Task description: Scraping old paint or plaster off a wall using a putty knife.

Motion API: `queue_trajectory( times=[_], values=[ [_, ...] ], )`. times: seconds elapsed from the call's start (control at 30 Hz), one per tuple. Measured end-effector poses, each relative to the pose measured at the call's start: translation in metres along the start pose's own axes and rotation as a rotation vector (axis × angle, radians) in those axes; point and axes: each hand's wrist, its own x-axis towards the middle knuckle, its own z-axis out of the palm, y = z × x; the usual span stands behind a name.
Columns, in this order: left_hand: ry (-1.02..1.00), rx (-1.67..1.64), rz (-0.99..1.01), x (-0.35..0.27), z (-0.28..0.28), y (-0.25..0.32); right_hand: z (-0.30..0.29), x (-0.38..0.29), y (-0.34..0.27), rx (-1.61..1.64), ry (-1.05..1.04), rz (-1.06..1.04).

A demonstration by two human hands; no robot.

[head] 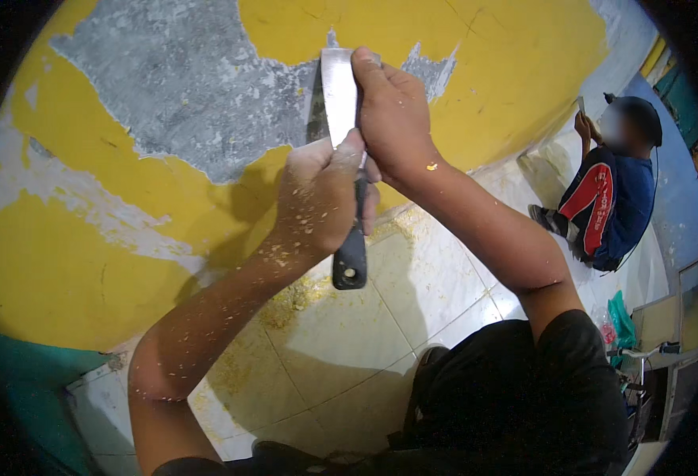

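A putty knife with a bright steel blade [340, 89] and a black handle [349, 262] is in both my hands, blade upward. My left hand [316, 196] wraps the top of the handle, its thumb on the base of the blade. My right hand [393, 116] pinches the blade's right side near the top, thumb in front and fingers behind. The blade lies before a yellow painted wall [349, 18] with a bare grey patch [194, 89]. Whether its edge touches the wall, I cannot tell. Paint flakes dot my left hand and forearm.
Yellow scrapings [292, 300] lie on the tiled floor [349, 333] along the wall's foot. At the right a person [616, 178] sits low by the wall, holding something up. Below them are a green plastic bag [621, 318] and bicycle handlebars [643, 354].
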Motion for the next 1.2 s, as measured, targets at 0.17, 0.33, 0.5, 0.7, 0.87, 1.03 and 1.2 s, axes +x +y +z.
queue_trajectory(
  times=[0.17,0.33,0.5,0.7,0.87,1.03,1.2],
  values=[
    [-0.02,-0.17,-0.032,0.011,0.006,0.007,0.002,0.004,-0.026,-0.024,0.025,0.015],
    [0.037,-0.104,-0.03,0.0,0.005,-0.014,-0.002,-0.003,0.005,-0.037,-0.032,-0.05],
    [0.036,-0.064,-0.036,0.001,0.004,-0.006,-0.002,0.0,-0.003,-0.067,-0.023,-0.046],
    [0.043,-0.079,-0.028,-0.001,0.001,-0.021,-0.003,-0.002,0.015,-0.076,-0.043,-0.043],
    [0.068,-0.116,-0.011,-0.002,0.013,-0.005,0.0,-0.004,-0.011,-0.022,-0.058,0.08],
    [0.031,-0.105,0.006,0.008,0.011,-0.005,-0.005,0.009,-0.002,-0.003,-0.044,-0.023],
    [0.03,-0.171,0.012,0.009,0.015,-0.005,-0.003,0.006,-0.016,-0.011,-0.049,0.025]
  ],
)
